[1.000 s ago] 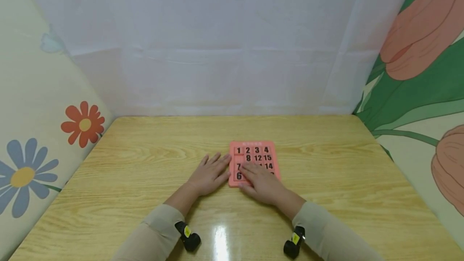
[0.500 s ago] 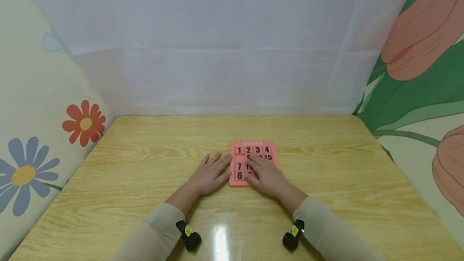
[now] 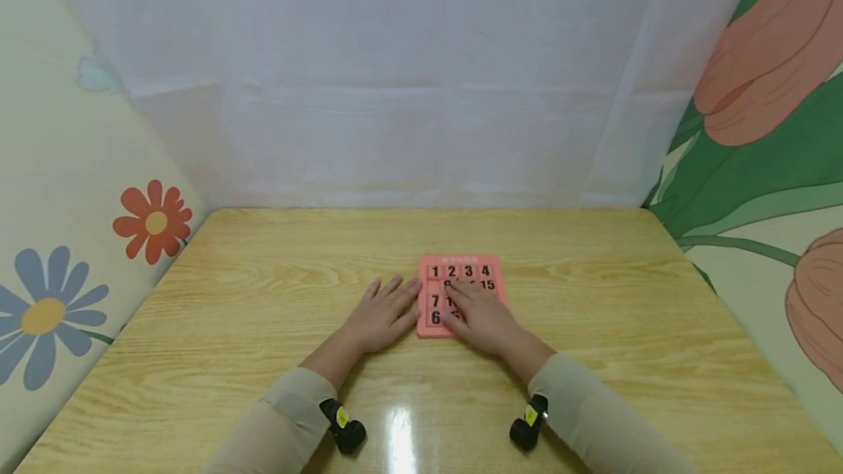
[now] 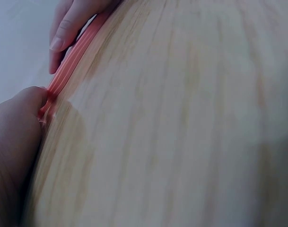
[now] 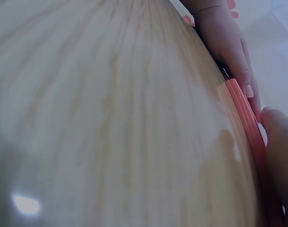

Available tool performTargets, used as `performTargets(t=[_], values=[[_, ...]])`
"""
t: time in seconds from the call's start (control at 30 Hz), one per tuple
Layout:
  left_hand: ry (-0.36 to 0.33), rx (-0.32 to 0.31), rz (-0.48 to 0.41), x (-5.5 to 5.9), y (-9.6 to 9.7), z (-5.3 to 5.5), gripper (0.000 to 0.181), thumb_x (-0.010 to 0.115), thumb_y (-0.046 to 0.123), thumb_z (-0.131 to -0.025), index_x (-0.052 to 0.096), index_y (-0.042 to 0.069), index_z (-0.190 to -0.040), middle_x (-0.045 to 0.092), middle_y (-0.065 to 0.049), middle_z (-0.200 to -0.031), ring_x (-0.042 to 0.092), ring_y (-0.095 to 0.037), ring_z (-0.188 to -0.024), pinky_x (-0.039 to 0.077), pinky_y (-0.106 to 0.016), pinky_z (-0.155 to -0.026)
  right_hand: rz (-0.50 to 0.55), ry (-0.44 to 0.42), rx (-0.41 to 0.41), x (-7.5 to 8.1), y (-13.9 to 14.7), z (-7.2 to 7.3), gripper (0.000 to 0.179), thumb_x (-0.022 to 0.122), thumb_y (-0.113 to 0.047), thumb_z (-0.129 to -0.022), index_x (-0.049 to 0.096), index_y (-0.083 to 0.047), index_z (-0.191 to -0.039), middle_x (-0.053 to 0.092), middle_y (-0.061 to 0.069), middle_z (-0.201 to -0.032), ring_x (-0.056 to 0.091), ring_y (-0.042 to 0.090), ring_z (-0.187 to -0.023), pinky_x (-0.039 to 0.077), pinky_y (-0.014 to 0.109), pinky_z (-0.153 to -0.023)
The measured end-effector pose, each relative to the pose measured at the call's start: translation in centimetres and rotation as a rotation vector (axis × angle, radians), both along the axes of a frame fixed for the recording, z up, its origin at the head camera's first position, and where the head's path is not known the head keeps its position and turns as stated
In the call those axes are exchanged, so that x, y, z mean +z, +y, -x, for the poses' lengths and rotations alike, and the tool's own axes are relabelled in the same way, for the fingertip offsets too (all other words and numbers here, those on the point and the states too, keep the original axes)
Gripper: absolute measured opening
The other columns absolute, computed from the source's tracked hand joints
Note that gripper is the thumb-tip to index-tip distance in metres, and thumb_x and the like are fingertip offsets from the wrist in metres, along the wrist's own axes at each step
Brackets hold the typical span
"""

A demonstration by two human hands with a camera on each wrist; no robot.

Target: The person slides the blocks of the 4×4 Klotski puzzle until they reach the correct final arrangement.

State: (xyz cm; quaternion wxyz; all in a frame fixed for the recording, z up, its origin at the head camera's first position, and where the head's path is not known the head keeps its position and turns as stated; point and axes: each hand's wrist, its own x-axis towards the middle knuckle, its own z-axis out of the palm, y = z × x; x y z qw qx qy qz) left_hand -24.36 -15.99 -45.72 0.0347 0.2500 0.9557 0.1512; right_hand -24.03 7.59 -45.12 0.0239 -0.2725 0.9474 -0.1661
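Observation:
A pink sliding number puzzle (image 3: 495,260) lies flat on the wooden table. Its top row reads 1, 2, 3, 4, and a gap shows at the left of the second row. Along the puzzle's left edge rests my left hand (image 3: 382,317), fingers straight, fingertips and thumb against the frame. My right hand (image 3: 486,319) lies over the lower right of the puzzle with its fingers extended. Its fingertips are on a second-row number tile (image 3: 447,284) beside the gap. Several tiles are hidden under this hand. The left wrist view shows the puzzle's ridged side (image 4: 70,64) between both hands.
The wooden table (image 3: 276,254) extends around the puzzle. A white sheet (image 3: 421,79) hangs behind it, with flower-printed panels (image 3: 59,167) at the sides. Each sleeved wrist wears a black camera (image 3: 347,434).
My right hand has moved up the puzzle from the lower rows to the second row, then slightly left. The second-row tile at its fingertips has shifted slightly left. My left hand stays put.

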Motion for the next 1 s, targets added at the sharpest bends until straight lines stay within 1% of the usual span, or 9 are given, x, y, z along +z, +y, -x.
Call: performTargets(t=[0.27,0.5,0.6,0.8,1.0], values=[[0.005,-0.004,0.012,-0.1,0.0,0.1,0.06,0.035,0.045,-0.105,0.027,0.014,-0.156,0.028,-0.003,-0.162,0.017,-0.031,-0.152,0.004,-0.056,-0.124,-0.005,0.013,0.019,-0.1,-0.7,0.1,0.062,0.041,-0.049,-0.102,0.038,-0.01,-0.151,0.035,0.009,-0.159,0.032,0.027,-0.148,0.026,0.045,-0.122],[0.0,-0.007,0.008,-0.2,0.0,0.1,0.06,0.036,0.044,-0.105,0.027,0.013,-0.156,0.028,-0.003,-0.162,0.017,-0.031,-0.152,0.004,-0.056,-0.124,-0.003,0.007,0.023,-0.2,-1.1,0.2,0.062,0.04,-0.049,-0.103,0.037,-0.011,-0.152,0.033,0.008,-0.16,0.028,0.025,-0.149,0.025,0.044,-0.123],[0.003,-0.007,0.006,-0.1,0.0,0.1,0.06,0.037,0.044,-0.104,0.028,0.013,-0.155,0.029,-0.003,-0.161,0.017,-0.032,-0.152,0.004,-0.056,-0.124,0.0,0.013,0.023,-0.2,-1.3,0.2,0.058,0.039,-0.045,-0.104,0.038,-0.012,-0.151,0.034,0.007,-0.159,0.029,0.025,-0.149,0.026,0.043,-0.123],[0.006,-0.003,0.01,-0.3,0.0,0.2,0.06,0.036,0.045,-0.104,0.029,0.014,-0.155,0.03,-0.003,-0.161,0.018,-0.031,-0.152,0.005,-0.056,-0.124,-0.039,0.038,0.031,-0.1,-1.7,0.3,0.05,0.035,-0.032,-0.105,0.041,-0.012,-0.15,0.038,0.007,-0.158,0.033,0.025,-0.147,0.026,0.04,-0.122],[0.01,0.0,0.009,-0.3,-0.1,0.2,0.06,0.037,0.045,-0.104,0.029,0.013,-0.155,0.03,-0.003,-0.161,0.018,-0.031,-0.152,0.005,-0.056,-0.124,-0.065,0.031,0.035,0.1,-2.0,0.3,0.05,0.034,-0.031,-0.105,0.04,-0.012,-0.15,0.037,0.007,-0.158,0.032,0.024,-0.148,0.026,0.04,-0.123]])
